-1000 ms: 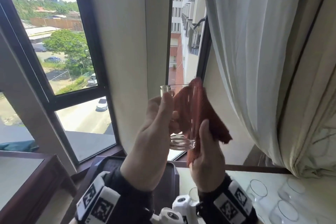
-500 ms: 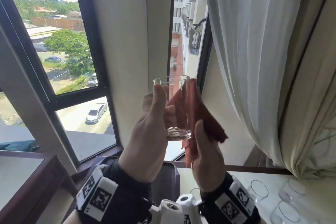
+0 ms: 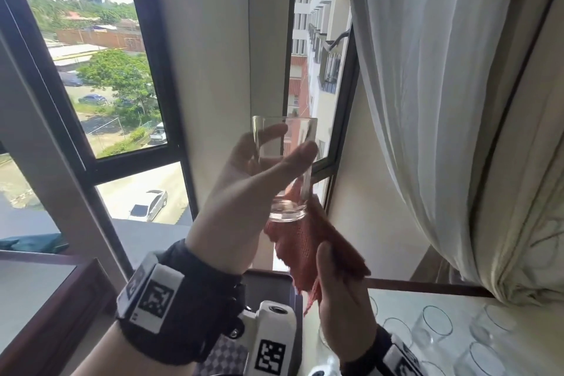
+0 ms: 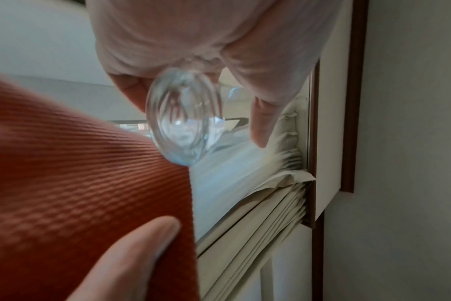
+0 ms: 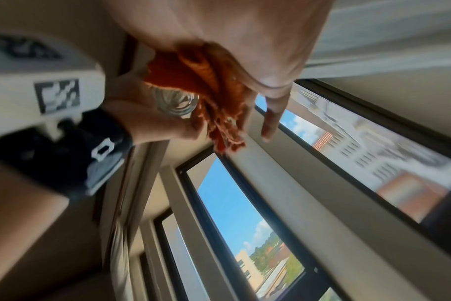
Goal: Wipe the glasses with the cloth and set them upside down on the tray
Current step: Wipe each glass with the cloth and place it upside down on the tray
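Wrapped around the upright glass (image 3: 283, 168), the left hand (image 3: 244, 192) lifts it toward window light, seemingly to check it, while below that grip the right hand (image 3: 341, 311) pinches the red cloth (image 3: 308, 247) against its base.

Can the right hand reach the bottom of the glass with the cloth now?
Probably yes. The right hand holds the cloth just under the base of the glass, which the left hand grips higher up, leaving it uncovered.

Clear smooth glossy glass tumbler (image 3: 283, 168), centre frame; rust-red cloth (image 3: 308, 250) of ribbed, matt weave below it; sheer white fabric curtain (image 3: 427, 85), upper right; dark polished wooden sill (image 3: 427, 285), lower right.
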`<action>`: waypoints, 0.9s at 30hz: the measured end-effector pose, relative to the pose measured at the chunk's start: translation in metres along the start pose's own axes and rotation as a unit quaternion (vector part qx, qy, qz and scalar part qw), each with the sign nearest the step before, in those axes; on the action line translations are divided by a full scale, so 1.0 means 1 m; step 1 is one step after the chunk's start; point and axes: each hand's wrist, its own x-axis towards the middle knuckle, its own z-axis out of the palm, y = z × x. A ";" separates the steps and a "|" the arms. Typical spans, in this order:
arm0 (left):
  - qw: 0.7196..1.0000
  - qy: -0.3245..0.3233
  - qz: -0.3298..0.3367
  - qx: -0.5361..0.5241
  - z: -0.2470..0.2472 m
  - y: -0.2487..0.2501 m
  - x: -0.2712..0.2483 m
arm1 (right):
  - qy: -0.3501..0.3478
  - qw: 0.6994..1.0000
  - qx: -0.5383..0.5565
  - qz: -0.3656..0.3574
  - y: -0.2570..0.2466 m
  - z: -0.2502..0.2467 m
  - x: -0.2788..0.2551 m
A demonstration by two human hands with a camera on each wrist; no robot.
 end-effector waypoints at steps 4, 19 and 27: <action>0.996 -0.033 0.051 0.059 -0.003 -0.008 -0.001 | 0.103 0.972 0.103 0.186 0.001 0.001 0.014; 0.980 -0.025 0.068 0.188 -0.024 -0.026 -0.017 | 0.112 0.973 -0.115 -0.164 -0.024 -0.009 0.033; 0.979 -0.019 0.150 0.138 -0.021 -0.036 -0.029 | -0.029 0.974 -0.137 -0.181 -0.067 -0.034 0.045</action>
